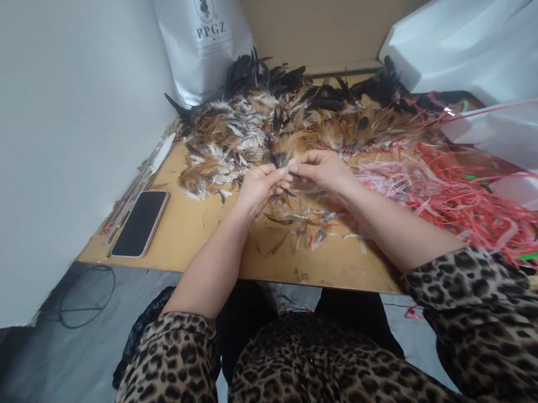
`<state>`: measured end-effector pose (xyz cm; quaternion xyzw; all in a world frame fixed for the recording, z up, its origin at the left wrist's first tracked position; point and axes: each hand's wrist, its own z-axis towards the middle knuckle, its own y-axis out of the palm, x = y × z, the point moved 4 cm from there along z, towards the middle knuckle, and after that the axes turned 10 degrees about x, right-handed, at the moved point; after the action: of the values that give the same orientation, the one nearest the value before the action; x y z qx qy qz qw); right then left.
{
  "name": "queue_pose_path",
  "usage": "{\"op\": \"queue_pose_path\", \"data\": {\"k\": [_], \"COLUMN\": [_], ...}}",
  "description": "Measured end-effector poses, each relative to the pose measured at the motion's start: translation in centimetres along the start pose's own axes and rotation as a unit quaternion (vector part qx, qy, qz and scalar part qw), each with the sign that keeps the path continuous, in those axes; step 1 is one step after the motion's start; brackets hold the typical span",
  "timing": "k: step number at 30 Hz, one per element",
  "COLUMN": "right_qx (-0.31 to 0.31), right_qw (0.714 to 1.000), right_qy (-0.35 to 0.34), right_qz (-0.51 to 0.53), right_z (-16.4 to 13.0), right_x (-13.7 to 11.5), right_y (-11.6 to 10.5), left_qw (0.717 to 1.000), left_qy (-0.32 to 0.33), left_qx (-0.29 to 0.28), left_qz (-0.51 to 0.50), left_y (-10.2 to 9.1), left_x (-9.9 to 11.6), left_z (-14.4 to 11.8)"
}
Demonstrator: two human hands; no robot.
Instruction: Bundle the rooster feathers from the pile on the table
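My left hand (261,186) and my right hand (323,168) meet fingertip to fingertip over the middle of a wooden table (192,230). Both pinch a small bunch of feathers (291,168) between thumbs and fingers. Right behind the hands lies a large heap of brown, white and black feathers (258,126). A few loose feathers (303,226) are scattered on the table under my wrists. My sleeves are leopard print.
A dark phone (141,223) lies flat at the table's left. A tangle of red and pink strips (449,191) covers the right side. A silver bag (203,29) stands at the back against the wall. White plastic bags (492,40) pile up at right.
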<state>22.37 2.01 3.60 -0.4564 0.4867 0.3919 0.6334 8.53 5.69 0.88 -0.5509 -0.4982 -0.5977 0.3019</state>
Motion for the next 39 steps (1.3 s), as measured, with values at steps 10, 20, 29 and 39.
{"op": "queue_pose_path", "data": {"k": [10,20,29,39], "right_qx": [-0.284,-0.282,-0.109,0.002], "right_qw": [0.883,0.891,0.987,0.989], "right_qy": [-0.128,-0.089,0.097,0.06], "right_qz": [-0.351,-0.344,0.063,0.136], "right_z": [-2.9,-3.0,-0.1,-0.1], "right_x": [-1.8,-0.5,0.4,0.5], "right_y": [1.0,2.0,-0.2,0.2], "left_qw": [0.999,0.998,0.995,0.998], "left_qy": [0.006,0.002,-0.021,-0.043], "left_qx": [0.045,0.063,0.055,-0.013], "left_qz": [-0.008,-0.026,-0.083,-0.044], "left_y": [-0.9,-1.0,-1.1,0.1], "left_x": [-0.1,0.1,-0.3,-0.7], "left_z": [0.7,0.6,0.9,0.2]}}
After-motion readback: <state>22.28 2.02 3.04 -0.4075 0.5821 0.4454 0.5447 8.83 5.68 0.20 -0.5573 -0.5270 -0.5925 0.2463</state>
